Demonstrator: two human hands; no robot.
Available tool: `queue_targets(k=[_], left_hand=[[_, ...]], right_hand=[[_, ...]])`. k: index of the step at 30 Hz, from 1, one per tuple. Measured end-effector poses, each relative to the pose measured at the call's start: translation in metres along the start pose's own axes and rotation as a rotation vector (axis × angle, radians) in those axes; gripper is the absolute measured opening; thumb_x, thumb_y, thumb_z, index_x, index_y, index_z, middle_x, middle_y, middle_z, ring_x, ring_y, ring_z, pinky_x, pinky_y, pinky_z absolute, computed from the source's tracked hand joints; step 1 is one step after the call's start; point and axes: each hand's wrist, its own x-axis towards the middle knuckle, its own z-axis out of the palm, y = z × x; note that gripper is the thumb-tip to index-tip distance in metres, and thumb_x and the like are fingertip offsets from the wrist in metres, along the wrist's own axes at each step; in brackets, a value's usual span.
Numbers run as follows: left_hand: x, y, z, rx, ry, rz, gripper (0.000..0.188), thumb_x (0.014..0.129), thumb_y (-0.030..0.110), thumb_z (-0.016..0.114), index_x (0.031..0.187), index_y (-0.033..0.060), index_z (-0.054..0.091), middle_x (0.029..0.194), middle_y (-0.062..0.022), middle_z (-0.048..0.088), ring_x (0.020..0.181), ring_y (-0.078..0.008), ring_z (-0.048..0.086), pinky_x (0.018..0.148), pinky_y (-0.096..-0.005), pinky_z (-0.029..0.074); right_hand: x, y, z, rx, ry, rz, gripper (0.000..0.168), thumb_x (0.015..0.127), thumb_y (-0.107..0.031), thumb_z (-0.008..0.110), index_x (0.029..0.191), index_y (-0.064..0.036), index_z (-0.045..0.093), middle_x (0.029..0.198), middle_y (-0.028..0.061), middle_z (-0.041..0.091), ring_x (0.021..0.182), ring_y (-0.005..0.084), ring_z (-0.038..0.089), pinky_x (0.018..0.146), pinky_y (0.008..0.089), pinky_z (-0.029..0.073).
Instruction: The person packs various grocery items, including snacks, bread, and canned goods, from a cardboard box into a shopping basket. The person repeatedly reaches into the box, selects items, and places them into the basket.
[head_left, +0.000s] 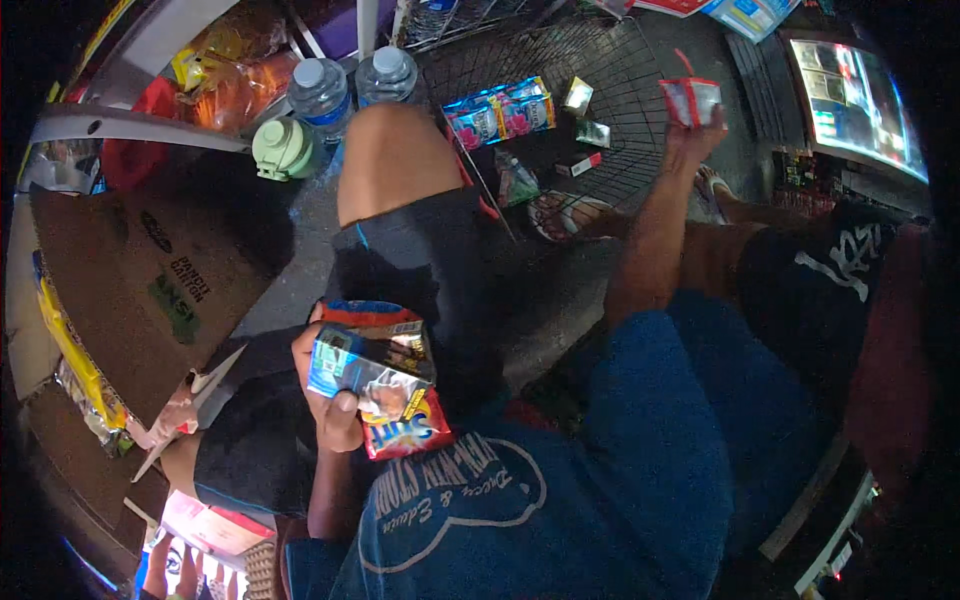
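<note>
My left hand (330, 397), low in front of my chest, grips a small stack of packs. On top is a cigarette pack (386, 386) in blue and black; beneath it lies a red Surf detergent sachet (409, 433), with a red-and-blue packet (367, 311) behind. Stretched out to the far right, my right hand (697, 135) holds a small red-and-white packet (691, 103) above the rim of a black wire basket (637, 150). Inside the basket are a strip of blue-and-pink sachets (501, 112) and several small boxes (592, 133).
Two water bottles (319, 97) and a pale green lidded bottle (282, 150) stand beyond my knee (401, 165). A cardboard box (150, 262) is at the left. Another person's sandalled foot (562, 216) is beside the basket. A lit display case (859, 105) stands far right.
</note>
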Motion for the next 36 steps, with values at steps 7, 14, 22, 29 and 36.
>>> queue_targets(k=[7, 14, 22, 29, 36], left_hand=[[-0.003, -0.005, -0.010, 0.044, 0.016, -0.012, 0.093, 0.071, 0.057, 0.071, 0.130, -0.0027, 0.031, 0.124, -0.0174, 0.044, 0.116, -0.0248, 0.046, 0.103, -0.0420, 0.033], [-0.004, -0.002, -0.011, -0.010, -0.022, -0.063, 0.097, 0.068, 0.056, 0.075, 0.135, 0.0012, 0.030, 0.122, -0.0122, 0.047, 0.113, -0.0228, 0.049, 0.096, -0.0375, 0.039], [-0.005, 0.001, -0.011, 0.010, -0.027, -0.057, 0.096, 0.068, 0.056, 0.075, 0.132, 0.0009, 0.030, 0.119, -0.0130, 0.046, 0.110, -0.0224, 0.049, 0.097, -0.0402, 0.040], [-0.003, -0.007, -0.016, -0.031, -0.017, -0.030, 0.094, 0.066, 0.052, 0.077, 0.133, 0.0032, 0.033, 0.118, -0.0085, 0.049, 0.107, -0.0206, 0.051, 0.092, -0.0364, 0.042], [-0.001, -0.002, -0.019, 0.004, -0.093, 0.007, 0.092, 0.075, 0.055, 0.068, 0.132, -0.0042, 0.028, 0.119, -0.0140, 0.045, 0.111, -0.0212, 0.047, 0.101, -0.0388, 0.033]], right_hand=[[-0.059, -0.062, 0.074, -0.086, -0.070, -0.021, 0.034, 0.096, -0.025, 0.049, 0.115, 0.002, 0.053, 0.105, 0.0126, 0.064, 0.088, 0.0230, 0.066, 0.071, 0.0365, 0.056], [-0.071, -0.067, 0.115, -0.008, -0.200, -0.143, 0.038, 0.096, -0.025, 0.045, 0.118, 0.005, 0.050, 0.108, 0.0176, 0.062, 0.092, 0.0299, 0.065, 0.075, 0.0436, 0.056], [-0.072, -0.115, 0.176, 0.078, -0.302, -0.337, 0.039, 0.094, -0.028, 0.048, 0.118, 0.003, 0.052, 0.112, 0.0161, 0.063, 0.096, 0.0303, 0.065, 0.083, 0.0474, 0.053], [-0.152, -0.091, 0.189, 0.135, -0.232, -0.150, 0.042, 0.096, -0.029, 0.044, 0.119, 0.005, 0.052, 0.110, 0.0164, 0.063, 0.097, 0.0283, 0.064, 0.085, 0.0434, 0.052], [-0.161, -0.034, 0.150, 0.123, -0.106, 0.182, 0.040, 0.093, -0.026, 0.046, 0.116, 0.005, 0.055, 0.114, 0.0179, 0.063, 0.104, 0.0336, 0.062, 0.088, 0.0498, 0.050]])
